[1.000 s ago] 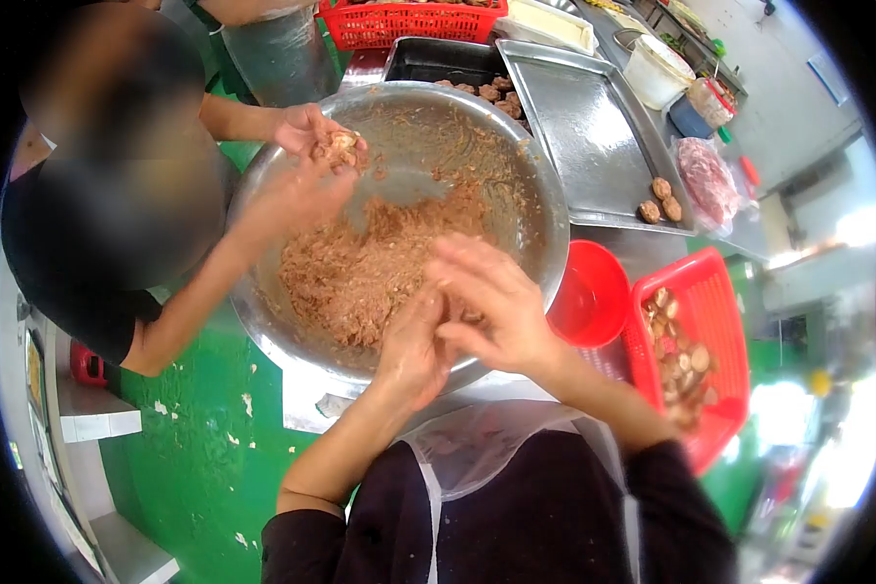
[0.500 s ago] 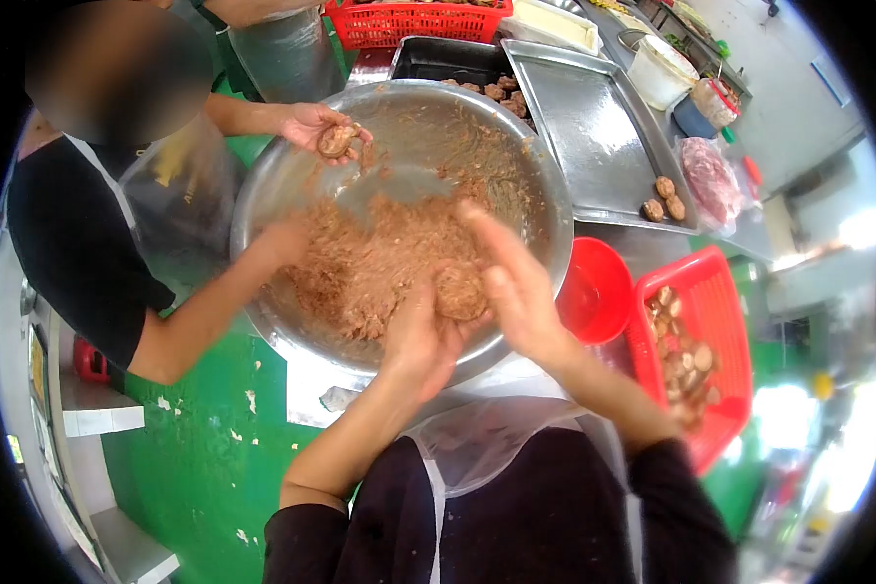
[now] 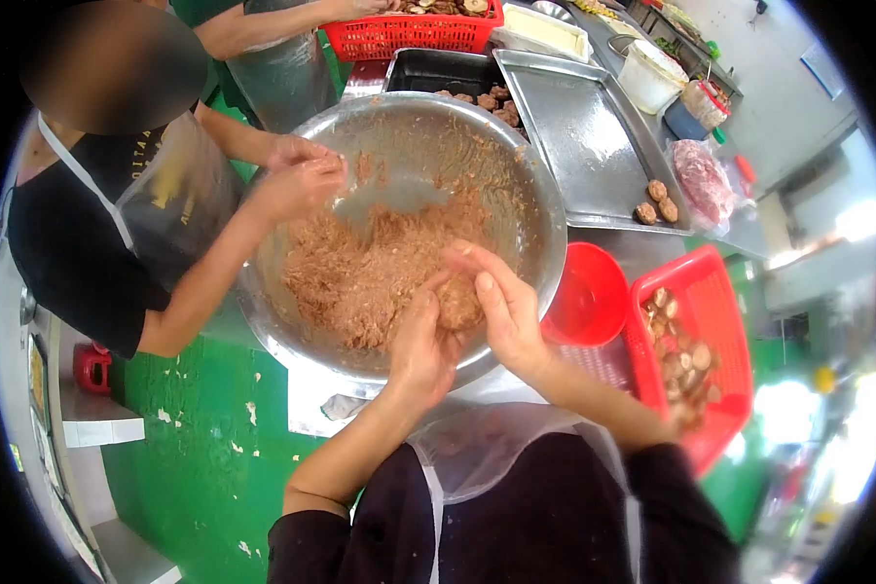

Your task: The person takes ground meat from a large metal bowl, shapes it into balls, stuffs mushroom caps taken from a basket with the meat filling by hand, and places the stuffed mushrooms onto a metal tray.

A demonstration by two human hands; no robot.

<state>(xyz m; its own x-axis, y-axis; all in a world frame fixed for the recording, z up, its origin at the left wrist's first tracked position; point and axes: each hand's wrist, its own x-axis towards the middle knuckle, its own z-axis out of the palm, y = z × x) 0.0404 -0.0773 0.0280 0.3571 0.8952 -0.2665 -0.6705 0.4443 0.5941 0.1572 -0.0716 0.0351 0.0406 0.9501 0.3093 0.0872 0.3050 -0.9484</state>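
Between my two hands sits a round patty of minced meat [image 3: 459,302], held over the near side of a large steel bowl [image 3: 545,209]. My left hand [image 3: 424,339] cups it from the left and below. From the right, my right hand [image 3: 508,316] curves around it, thumb and fingers close to its side. A mass of brownish minced meat [image 3: 360,268] fills much of the bowl beneath. Across the bowl's left rim, a co-worker's hands [image 3: 305,177] are together; what they hold is hidden.
A red bowl [image 3: 586,292] and a red basket of mushroom pieces [image 3: 686,355] stand at right. Behind lie a metal tray [image 3: 589,136] with three patties, a dark tray [image 3: 438,70] with several more, and a bag of meat [image 3: 706,185]. Another person works at a far red basket [image 3: 409,34].
My right hand has closed in around the patty. The co-worker's lower hand has risen from the meat to join the other hand, and the piece held there is now covered.
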